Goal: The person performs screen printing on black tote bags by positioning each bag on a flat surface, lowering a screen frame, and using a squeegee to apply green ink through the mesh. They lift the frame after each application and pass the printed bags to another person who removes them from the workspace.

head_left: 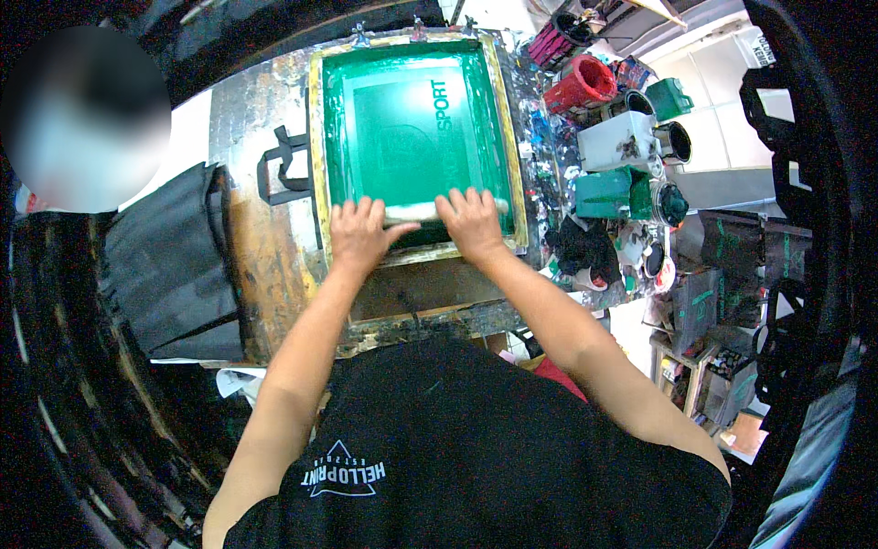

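Note:
Both my hands grip a squeegee [413, 212] with a pale bar, lying crosswise at the near end of a screen-printing frame [316, 137]. My left hand [359, 235] is closed over its left part, thumb pointing inward along the bar. Toward the other end, my right hand [470, 226] has its fingers curled over the top. Green ink [393, 137] covers the mesh, and lettering and a faint curved shape show through. The blade edge is hidden. From under the frame's left side stick out black fabric handles [285, 169].
Small clamps [419, 29] sit along the frame's far edge. A stack of black fabric bags [169, 274] lies at the left. On the right stand a red bucket [585, 82], a white tub [617, 142], a green container [613, 194] and a crumpled black cloth [585, 249].

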Tool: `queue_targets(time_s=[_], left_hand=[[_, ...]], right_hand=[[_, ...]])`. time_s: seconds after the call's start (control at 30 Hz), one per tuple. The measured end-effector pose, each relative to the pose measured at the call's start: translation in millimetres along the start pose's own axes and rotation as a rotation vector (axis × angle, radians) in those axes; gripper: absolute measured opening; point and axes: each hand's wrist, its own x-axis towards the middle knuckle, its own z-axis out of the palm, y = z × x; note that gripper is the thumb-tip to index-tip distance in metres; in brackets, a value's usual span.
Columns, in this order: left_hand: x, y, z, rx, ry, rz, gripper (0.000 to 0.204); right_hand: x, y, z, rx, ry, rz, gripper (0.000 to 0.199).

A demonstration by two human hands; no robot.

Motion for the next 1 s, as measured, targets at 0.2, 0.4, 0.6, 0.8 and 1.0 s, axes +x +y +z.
queue_targets(time_s=[0.2, 0.4, 0.6, 0.8, 1.0], left_hand=[[0.5, 2.7, -7.9, -0.052, -0.173, -0.105, 0.061], [-61.9, -21.6, -34.2, -0.309, 0.026, -0.137, 0.090], [-137.8, -54.5, -7.4, -0.200, -0.229, -0.500, 0.087], [-146.1, -56.9, -4.2, -0.280, -0.052, -0.416, 0.086], [-119.9, -42.5, -49.2, -0.835, 0.017, -0.705, 0.068]], right_hand=[[3.7, 5.9, -13.0, 0.038, -0.063, -0.013, 0.026], [-14.0, -12.8, -29.1, 0.175, -0.160, 0.086, 0.042], [-40.9, -20.2, -23.5, 0.252, -0.042, 0.040, 0.043], [-28.8, -12.2, -39.4, 0.270, -0.085, 0.069, 0.044], [8.5, 4.0, -114.6, 0.333, -0.020, 0.083, 0.049]])
